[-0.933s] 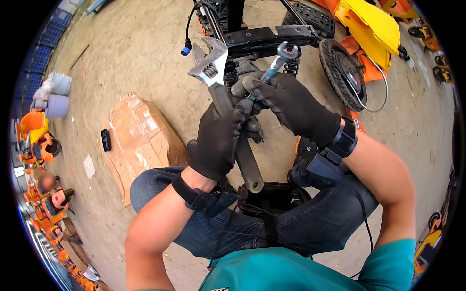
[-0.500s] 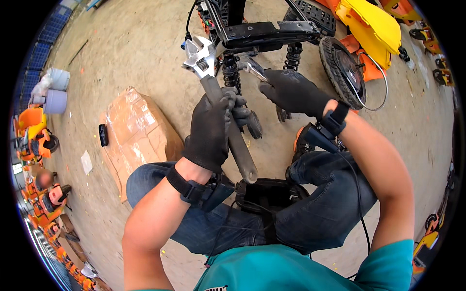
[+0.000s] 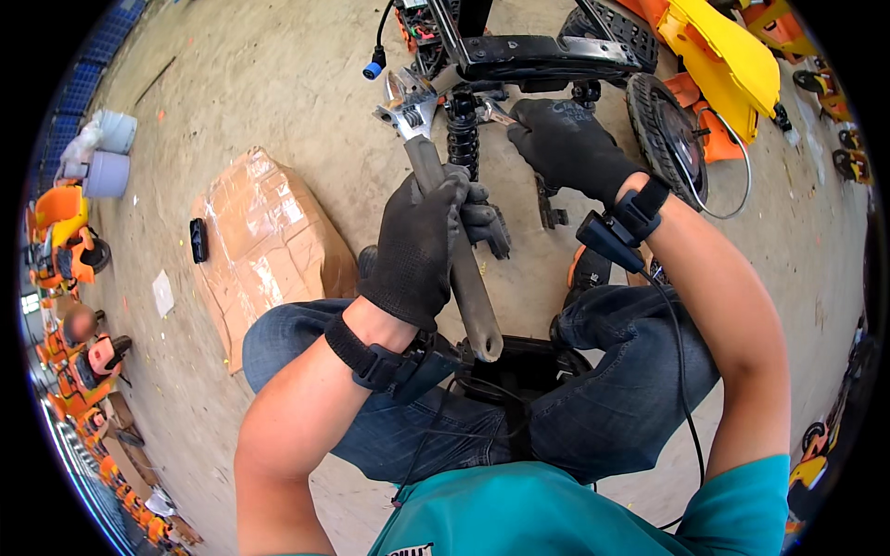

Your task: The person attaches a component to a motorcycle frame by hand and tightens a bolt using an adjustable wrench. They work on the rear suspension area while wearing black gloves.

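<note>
In my black-gloved left hand (image 3: 415, 243) is a big adjustable wrench (image 3: 476, 310) with a grey handle. Its silver jaws lie at the left of a black coil-spring shock absorber (image 3: 462, 139), close to its upper end; whether they grip anything there I cannot tell. My right hand (image 3: 573, 139), also gloved in black, closes around a slim metal hand tool (image 3: 499, 115). That tool reaches the opposite side of the shock's upper end, and its exact kind is mostly hidden by the glove. A black metal frame (image 3: 552, 56) spans just above.
A tyred wheel (image 3: 663, 139) with a cable lies at the right, beside yellow plastic bodywork (image 3: 723, 56). To the left rests a taped cardboard piece (image 3: 269, 241). A loose blue-tipped connector (image 3: 373, 70) hangs by the frame. Below my hands sits a black open container (image 3: 528, 366).
My left hand and the adjustable wrench have moved slightly right and down in view. The right-hand tool has come up against the shock's upper end. The frame appears shifted right.
</note>
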Action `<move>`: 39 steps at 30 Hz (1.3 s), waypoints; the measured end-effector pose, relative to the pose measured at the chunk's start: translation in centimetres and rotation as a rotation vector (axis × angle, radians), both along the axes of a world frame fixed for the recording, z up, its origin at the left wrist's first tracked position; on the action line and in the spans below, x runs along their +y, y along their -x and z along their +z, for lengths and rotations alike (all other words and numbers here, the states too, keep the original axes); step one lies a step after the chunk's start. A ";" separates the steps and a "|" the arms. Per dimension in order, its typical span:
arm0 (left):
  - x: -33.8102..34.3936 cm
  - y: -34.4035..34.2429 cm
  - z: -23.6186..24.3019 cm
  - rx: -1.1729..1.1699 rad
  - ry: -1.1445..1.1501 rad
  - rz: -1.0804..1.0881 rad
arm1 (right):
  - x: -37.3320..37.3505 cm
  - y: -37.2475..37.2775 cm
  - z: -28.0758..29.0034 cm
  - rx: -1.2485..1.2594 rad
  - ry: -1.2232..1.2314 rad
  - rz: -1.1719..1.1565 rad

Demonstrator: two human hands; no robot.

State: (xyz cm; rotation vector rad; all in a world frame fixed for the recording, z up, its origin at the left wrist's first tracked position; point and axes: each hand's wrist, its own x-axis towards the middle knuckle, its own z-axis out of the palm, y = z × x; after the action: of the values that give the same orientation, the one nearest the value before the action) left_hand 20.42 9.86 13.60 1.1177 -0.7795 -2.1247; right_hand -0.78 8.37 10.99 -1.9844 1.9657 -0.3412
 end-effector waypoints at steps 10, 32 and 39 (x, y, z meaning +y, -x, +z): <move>0.0 0.1 -0.1 0.002 0.006 -0.009 | 0.0 -0.4 0.0 0.044 0.201 0.042; 0.0 0.1 -0.9 0.043 0.021 0.045 | 0.4 -1.7 1.8 -0.214 -0.073 0.009; -0.4 0.0 -0.5 0.035 0.328 -0.002 | 1.9 -3.6 2.8 -0.877 -0.417 0.065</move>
State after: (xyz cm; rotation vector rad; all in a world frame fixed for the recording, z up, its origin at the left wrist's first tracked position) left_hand 20.46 9.49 13.12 0.9025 -1.0664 -1.9235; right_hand 2.85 10.27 13.81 -1.2947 1.2691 -0.5983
